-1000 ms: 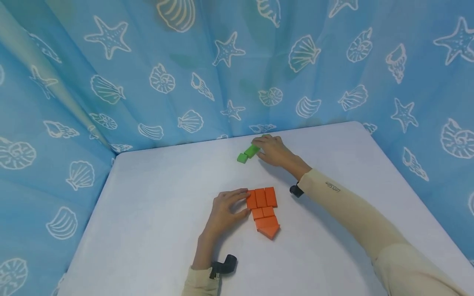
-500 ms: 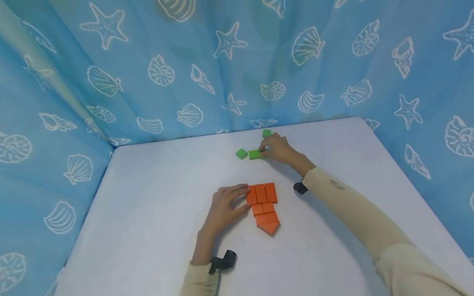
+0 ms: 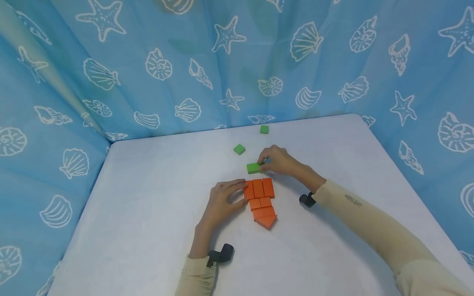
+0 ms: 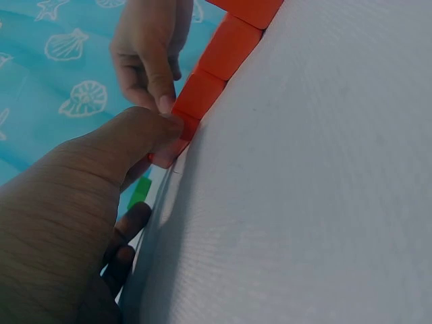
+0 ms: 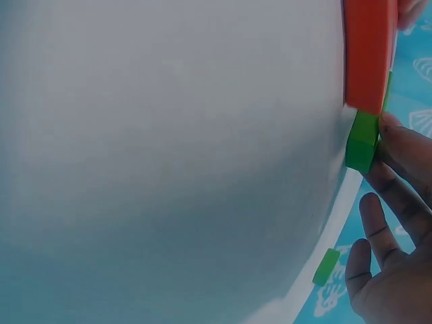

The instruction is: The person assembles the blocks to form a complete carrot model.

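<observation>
In the head view, several orange blocks (image 3: 258, 188) lie fitted together on the white table (image 3: 155, 205), narrowing to a triangular orange block (image 3: 266, 221) at the near end. My left hand (image 3: 220, 200) is at their left side, its thumb and index fingertip on the two ends of the leftmost upright block (image 4: 181, 138). Just beyond the orange row, my right hand (image 3: 279, 161) pinches a flat green block (image 3: 253, 168) between thumb and finger. From the right wrist view, this green block (image 5: 362, 143) shows close to an orange block's end (image 5: 369, 54).
Two small green blocks lie farther back, one (image 3: 239, 149) left of the right hand and one (image 3: 264, 130) by the table's far edge. A blue curtain (image 3: 207, 74) printed with shells and starfish hangs behind the table. Black wrist cameras (image 3: 222, 253) are strapped to both wrists.
My right hand has drawn the green block toward me from the far green group, turning it sideways, up to the orange row. The small green blocks stayed behind. The left hand holds its place.
</observation>
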Available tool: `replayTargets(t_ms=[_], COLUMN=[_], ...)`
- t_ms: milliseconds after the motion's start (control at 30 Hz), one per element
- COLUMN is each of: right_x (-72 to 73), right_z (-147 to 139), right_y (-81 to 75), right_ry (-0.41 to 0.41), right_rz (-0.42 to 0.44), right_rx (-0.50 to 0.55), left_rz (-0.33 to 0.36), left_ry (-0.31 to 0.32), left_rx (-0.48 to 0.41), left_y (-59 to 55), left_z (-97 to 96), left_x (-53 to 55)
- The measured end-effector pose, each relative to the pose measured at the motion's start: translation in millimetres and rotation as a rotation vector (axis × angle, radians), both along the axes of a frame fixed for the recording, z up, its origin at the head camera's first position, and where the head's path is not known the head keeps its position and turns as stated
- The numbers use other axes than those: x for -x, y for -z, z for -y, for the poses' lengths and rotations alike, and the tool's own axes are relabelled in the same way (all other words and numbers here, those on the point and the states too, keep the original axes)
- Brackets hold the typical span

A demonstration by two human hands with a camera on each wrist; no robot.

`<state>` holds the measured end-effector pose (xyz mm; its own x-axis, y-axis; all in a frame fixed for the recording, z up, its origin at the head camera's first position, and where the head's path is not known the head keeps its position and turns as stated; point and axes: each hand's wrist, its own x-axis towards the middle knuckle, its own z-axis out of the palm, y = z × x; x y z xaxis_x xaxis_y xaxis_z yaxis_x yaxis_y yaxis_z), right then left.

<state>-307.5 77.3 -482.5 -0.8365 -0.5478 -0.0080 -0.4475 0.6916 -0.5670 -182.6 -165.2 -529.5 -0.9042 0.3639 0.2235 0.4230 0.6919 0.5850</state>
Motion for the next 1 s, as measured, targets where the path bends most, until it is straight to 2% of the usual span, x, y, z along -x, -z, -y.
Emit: replayTargets(t_ms=[467,633,733,867,1000], right_x=[-10.2,-12.6,-12.5,-3.9,13.2], right_z=[10,8,6,9,22], right_y=[-3.8,-6.1,-8.4,-10.9,-15.1], right_ry=[-0.108,-0.148,-0.125,-0.067,-0.056], right_rz=[0.008,-0.049,-0.071,-0.081,-0.101], right_rx=[0.012,0.009,0.005,-0.015,-0.05], left_rz=[-0.001,-0.011,-0.015,-0.006,0.009], left_ry=[-0.024,-0.022,-0.007,0.008,-0.001], left_rx=[0.004,-0.017,-0.022,-0.016,-0.016], left_y=[-4.7,-2.5,0.8,3.8,3.3], left_z=[11.6,12.4,9.5,4.6,1.9], left_x=[2.2,4.2,4.7,3.5,1.8])
